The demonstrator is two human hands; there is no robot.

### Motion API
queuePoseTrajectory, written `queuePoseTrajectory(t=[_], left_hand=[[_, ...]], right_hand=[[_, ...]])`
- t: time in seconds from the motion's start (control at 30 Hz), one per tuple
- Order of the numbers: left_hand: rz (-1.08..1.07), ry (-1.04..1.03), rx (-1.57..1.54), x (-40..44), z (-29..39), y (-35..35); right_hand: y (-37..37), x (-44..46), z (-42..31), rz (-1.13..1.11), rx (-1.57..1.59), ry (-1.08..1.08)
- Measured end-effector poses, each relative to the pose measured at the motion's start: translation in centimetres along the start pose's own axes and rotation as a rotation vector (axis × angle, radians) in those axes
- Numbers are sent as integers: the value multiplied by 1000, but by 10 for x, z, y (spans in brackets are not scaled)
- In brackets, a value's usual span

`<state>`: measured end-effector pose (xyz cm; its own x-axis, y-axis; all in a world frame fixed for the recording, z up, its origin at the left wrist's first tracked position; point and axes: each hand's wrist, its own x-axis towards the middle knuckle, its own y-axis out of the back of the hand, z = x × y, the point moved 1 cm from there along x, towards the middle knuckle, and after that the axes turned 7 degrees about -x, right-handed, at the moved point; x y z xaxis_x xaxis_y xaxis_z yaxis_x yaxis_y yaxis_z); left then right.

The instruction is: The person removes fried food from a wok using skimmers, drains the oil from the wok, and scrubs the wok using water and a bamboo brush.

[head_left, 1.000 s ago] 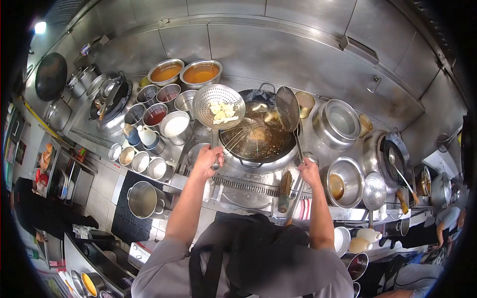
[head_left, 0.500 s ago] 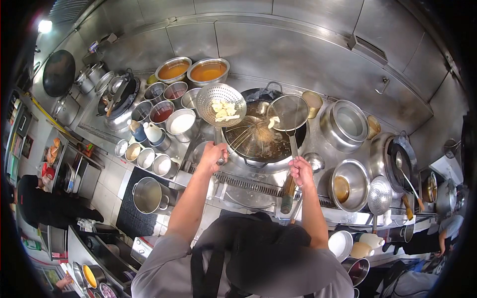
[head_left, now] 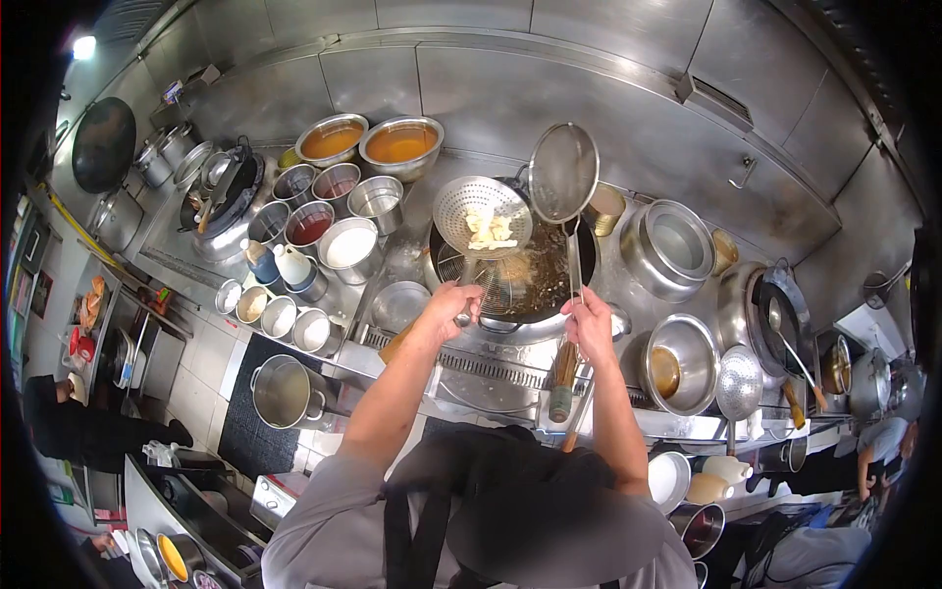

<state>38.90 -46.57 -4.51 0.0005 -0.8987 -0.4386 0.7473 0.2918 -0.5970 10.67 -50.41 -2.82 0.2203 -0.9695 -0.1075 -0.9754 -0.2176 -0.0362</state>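
One wide head-worn view looks forward and down from near the wok [head_left: 587,259]

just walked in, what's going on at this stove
A person at the wok station has a strainer in each hand. The left hand grips a perforated skimmer that holds pale food pieces over a dark wok. The right hand grips the handle of a fine mesh strainer, held up toward the far side, with no food visible in it. Brown liquid shows in the wok beneath.
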Motion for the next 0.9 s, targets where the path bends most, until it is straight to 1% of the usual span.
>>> queuePoseTrajectory(t=[0.07, 0.17, 0.2, 0.33, 0.47, 0.57, 0.6, 0.7, 0.77, 0.83, 0.9], left_hand=[[13, -12, 10, -10, 0, 1], [32, -44, 48, -24, -1, 8], [40, -55, 62, -29, 1, 12], [147, -115, 55, -45, 12, 19], [98, -118, 35, -50, 18, 34], [128, -169, 32, -54, 19, 31], [130, -174, 30, -55, 19, 30], [133, -175, 24, -59, 20, 22], [128, -160, 25, -59, 20, 18], [109, -158, 28, -53, 16, 21], [92, -144, 30, -45, 11, 24]], right_hand=[[0, 12, 10, 56, -69, 62], [7, 28, 18, -12, -96, -21], [6, 32, 23, -23, -58, -16], [-4, 43, 34, -143, -12, -127], [-6, 51, 48, -66, -240, -79], [2, 38, 50, 37, -247, -138], [9, 38, 64, 75, -171, -121], [23, 17, 68, 112, -432, -71], [24, -12, 42, 144, -407, -79], [30, -30, 30, 152, -425, -78], [46, -33, 34, 220, -566, 11]])
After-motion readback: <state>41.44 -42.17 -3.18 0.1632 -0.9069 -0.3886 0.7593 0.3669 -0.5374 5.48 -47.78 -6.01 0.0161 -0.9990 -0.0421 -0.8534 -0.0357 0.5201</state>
